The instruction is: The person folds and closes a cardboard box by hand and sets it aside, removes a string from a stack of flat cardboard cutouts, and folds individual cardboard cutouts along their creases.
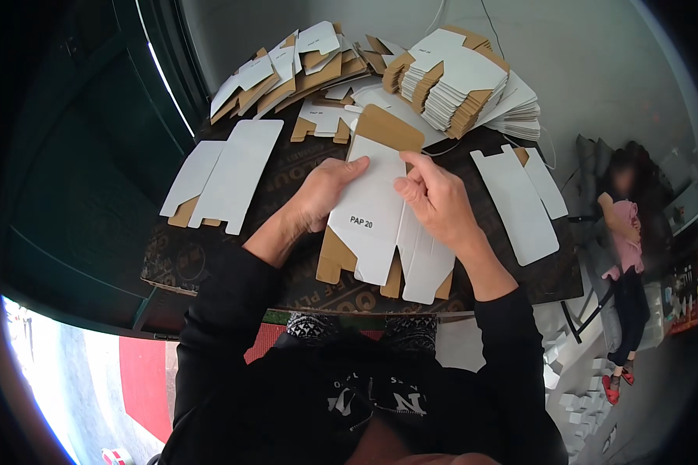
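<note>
1. Above the table, head view: flat carton, "PAP 20" facing up, brown flap on the far end.
2. My left fingers grip its left edge, thumb on top.
3. My right fingers curl at its right side; can't tell if gripping.
4. Left blank, right blank flank it; stacked cartons behind.

Parts are hiding, blurring and sinking into shadow.
The flat carton is covering most fingers of the left hand; the sweatshirt's lettering is showing only in part (an N is reading clearly); the far person's face is blurring; the goods at far right are appearing too small to name; blackness is swallowing the door's outer side.
</note>
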`<act>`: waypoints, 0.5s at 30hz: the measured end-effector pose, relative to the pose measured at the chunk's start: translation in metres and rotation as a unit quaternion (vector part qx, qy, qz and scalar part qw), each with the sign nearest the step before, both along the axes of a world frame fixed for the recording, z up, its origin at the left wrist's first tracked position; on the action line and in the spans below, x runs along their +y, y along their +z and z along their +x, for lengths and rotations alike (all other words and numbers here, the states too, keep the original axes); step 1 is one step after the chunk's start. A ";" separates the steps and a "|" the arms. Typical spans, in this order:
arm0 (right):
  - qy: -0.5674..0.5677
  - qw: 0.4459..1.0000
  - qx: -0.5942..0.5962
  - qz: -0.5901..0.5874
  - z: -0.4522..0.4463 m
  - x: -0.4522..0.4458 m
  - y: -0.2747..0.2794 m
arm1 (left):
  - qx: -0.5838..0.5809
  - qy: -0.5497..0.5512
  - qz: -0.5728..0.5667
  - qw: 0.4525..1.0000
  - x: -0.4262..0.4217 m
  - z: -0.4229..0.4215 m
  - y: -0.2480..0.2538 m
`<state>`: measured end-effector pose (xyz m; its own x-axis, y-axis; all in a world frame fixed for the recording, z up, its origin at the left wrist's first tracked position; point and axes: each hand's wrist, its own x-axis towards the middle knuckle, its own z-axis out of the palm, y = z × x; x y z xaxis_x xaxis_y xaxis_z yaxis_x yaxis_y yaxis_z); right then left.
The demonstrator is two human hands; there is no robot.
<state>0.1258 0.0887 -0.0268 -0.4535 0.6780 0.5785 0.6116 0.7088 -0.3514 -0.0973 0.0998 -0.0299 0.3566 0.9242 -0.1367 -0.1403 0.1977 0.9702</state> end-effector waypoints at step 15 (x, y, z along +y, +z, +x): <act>-0.012 0.787 0.606 -0.116 0.010 0.007 0.014 | -0.066 -0.187 0.314 0.929 -0.021 0.025 -0.008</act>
